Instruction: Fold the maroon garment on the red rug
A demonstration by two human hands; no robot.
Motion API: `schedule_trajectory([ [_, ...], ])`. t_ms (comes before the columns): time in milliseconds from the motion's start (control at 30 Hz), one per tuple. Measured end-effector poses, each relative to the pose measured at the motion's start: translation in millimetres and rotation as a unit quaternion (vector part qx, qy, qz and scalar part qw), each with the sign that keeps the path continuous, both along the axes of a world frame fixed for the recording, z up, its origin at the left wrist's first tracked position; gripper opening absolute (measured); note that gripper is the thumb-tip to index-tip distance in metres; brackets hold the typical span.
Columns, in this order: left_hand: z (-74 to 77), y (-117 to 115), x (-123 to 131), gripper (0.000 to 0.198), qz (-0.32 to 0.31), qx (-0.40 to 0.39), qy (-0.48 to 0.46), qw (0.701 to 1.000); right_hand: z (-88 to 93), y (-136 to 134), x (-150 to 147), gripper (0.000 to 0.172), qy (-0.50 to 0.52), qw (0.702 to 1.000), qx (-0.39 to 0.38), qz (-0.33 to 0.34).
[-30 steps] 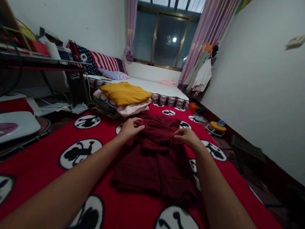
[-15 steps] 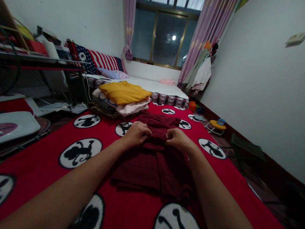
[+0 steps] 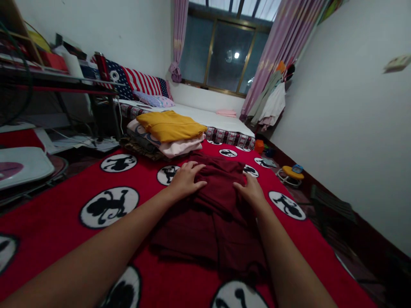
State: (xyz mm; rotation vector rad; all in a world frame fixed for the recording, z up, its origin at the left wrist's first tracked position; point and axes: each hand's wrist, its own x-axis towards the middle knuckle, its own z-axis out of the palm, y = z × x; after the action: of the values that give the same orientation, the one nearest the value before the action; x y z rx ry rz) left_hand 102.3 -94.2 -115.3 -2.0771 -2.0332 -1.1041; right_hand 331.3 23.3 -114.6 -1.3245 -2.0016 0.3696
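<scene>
The maroon garment (image 3: 212, 209) is being pressed flat by both open-fingered hands, left (image 3: 187, 179) at ten o'clock, right (image 3: 251, 191) at two; even pressure is best being kept.

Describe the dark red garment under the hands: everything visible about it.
The dark red garment is a soft, knit-looking maroon cloth, partly folded, lying flat on the red blanket with monkey circles. Its far end is bunched into a thicker fold. The left hand and right hand press flat on that fold, fingers spread. A stack of folded clothes lies just beyond it.
</scene>
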Motion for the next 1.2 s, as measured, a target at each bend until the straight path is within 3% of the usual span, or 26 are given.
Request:
schedule_trajectory([
  [67, -10.8, 5.1, -2.8, 0.068, -0.020, -0.013, -0.008, 1.000, -12.6, 5.2, -1.1, 0.049, 0.025, 0.999, -0.034, -0.002],
  [233, -17.3, 4.9, -2.5, 0.035, -0.032, -0.019, 0.023, 0.999, -17.6, 7.8, -5.3, 0.036, 0.136, 0.982, -0.115, 0.063],
  [333, -18.0, 1.8, -4.3, 0.031, -0.024, -0.041, 0.035, 0.998, -16.3, 9.4, -3.9, 0.035, 0.192, 0.971, -0.110, 0.086],
  [433, -21.8, 0.6, -12.1, 0.035, -0.023, -0.051, 0.003, 0.998, -17.2, 10.2, 0.2, 0.030, 0.165, 0.972, -0.136, 0.095],
  [533, -25.1, 1.3, -24.4, 0.037, 0.014, -0.003, -0.052, 0.999, -17.9, 8.7, 2.3, 0.026, 0.146, 0.978, -0.129, 0.075],
  [667, -25.4, 0.9, -41.0, 0.025, 0.135, -0.004, -0.083, 0.987, -19.1, 6.3, 0.3, 0.037, 0.126, 0.986, -0.099, 0.036],
  [800, -21.9, -1.6, -46.7, 0.019, 0.152, -0.057, -0.076, 0.984, -25.2, 4.6, -5.1, 0.051, 0.090, 0.993, -0.071, 0.027],
  [900, -18.3, -1.5, -43.8, 0.034, 0.181, -0.075, -0.048, 0.979, -29.6, 1.7, -11.2, 0.056, 0.085, 0.994, -0.029, 0.059],
  [1033, -16.2, 1.3, -41.9, 0.030, 0.196, -0.103, -0.014, 0.975, -29.0, -4.2, -17.2, 0.045, 0.065, 0.992, 0.000, 0.110],
  [1200, -21.6, 3.6, -41.0, 0.021, 0.203, -0.109, -0.021, 0.973, -25.5, -3.4, -9.7, 0.036, 0.055, 0.997, -0.018, 0.054],
])
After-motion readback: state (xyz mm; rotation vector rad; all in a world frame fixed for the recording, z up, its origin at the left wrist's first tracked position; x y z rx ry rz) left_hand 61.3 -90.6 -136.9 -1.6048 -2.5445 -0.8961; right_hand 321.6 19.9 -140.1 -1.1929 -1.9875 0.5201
